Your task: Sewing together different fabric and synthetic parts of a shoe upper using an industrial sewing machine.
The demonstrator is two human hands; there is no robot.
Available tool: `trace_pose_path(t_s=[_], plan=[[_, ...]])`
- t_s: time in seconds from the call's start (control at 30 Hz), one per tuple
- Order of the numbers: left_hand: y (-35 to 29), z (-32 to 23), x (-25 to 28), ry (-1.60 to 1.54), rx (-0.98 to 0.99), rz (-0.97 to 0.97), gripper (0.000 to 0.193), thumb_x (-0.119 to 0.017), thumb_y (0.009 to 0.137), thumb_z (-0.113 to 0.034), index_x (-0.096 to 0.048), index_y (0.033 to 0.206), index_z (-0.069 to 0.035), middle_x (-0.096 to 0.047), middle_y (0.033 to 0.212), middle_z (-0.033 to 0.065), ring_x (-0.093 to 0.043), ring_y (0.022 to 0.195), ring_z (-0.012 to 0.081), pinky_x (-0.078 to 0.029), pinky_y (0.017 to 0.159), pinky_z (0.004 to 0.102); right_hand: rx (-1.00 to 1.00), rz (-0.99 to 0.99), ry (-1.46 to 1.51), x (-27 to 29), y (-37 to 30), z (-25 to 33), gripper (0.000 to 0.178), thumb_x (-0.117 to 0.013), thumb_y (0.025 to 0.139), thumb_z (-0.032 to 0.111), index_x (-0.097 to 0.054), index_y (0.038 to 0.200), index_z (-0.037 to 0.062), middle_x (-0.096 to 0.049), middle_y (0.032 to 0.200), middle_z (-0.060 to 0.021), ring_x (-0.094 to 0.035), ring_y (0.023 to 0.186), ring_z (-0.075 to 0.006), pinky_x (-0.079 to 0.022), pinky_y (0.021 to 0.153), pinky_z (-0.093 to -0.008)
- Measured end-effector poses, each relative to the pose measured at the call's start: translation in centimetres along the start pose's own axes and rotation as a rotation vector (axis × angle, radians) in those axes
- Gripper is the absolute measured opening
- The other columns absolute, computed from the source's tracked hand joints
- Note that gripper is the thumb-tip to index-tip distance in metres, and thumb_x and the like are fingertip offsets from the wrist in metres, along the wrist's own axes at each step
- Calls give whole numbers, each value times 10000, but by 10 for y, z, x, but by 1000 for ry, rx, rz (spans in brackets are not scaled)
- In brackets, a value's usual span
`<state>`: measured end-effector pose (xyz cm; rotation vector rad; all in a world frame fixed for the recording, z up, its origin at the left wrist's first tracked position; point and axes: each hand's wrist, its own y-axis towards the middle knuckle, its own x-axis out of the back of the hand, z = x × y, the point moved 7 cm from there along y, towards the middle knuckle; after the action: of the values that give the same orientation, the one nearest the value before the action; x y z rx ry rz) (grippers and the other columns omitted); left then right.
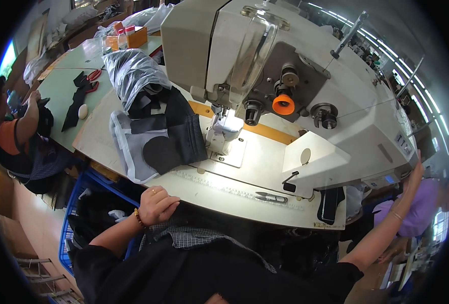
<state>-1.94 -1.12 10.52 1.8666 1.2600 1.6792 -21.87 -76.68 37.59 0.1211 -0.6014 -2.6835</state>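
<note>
While perhaps blurred, orange box (137, 36) far left.

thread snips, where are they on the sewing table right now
In the head view, the small metal thread snips lie on the white sewing table near its front edge, right of centre, just left of the machine's black lever, apart from both hands.

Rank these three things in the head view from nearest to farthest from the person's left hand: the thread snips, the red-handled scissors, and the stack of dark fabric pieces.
Measured from the left hand, curled at the table's near edge:
1. Stack of dark fabric pieces, just beyond the hand, left of the needle.
2. Thread snips, to its right along the near edge.
3. Red-handled scissors, far back on the green table, upper left.
</note>
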Motion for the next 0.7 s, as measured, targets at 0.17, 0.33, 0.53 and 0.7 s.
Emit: trace_pose_path(t_s=[0.17,0.33,0.53,0.7], plan=[[28,6,-8,21,9,-10,164,-741,705,-44,-686,859,-63,-520,655,41,-539,603,240,-423,550,359,-236,350,-436,-21,47,4,511,-565,984,456,-697,1121,-19,-706,1028,-92,-670,930,-215,-506,848,-354],[59,11,-8,82,78,-68,172,-754,725,-81,-685,882,-83,-540,728,52,-564,708,253,-444,670,382,-270,379,-509,-23,58,16,546,-542,994,460,-644,1214,-29,-672,1129,-115,-647,1018,-208,-495,895,-338],[93,63,14,154,247,-32,275,-753,752,-126,-658,1000,-54,-619,977,109,-568,972,324,-440,866,415,285,-250,117,7,-46,-17,547,-540,1004,440,-615,1226,-55,-653,1185,-127,-618,1073,-216,-444,963,-341],[120,116,1,109,346,165,371,-746,791,-151,-645,1126,-31,-610,1052,126,-562,1030,334,-452,932,400,205,-213,104,7,-32,-26,549,-572,982,448,-627,1198,-54,-665,1151,-126,-634,1035,-226,-470,930,-350]])
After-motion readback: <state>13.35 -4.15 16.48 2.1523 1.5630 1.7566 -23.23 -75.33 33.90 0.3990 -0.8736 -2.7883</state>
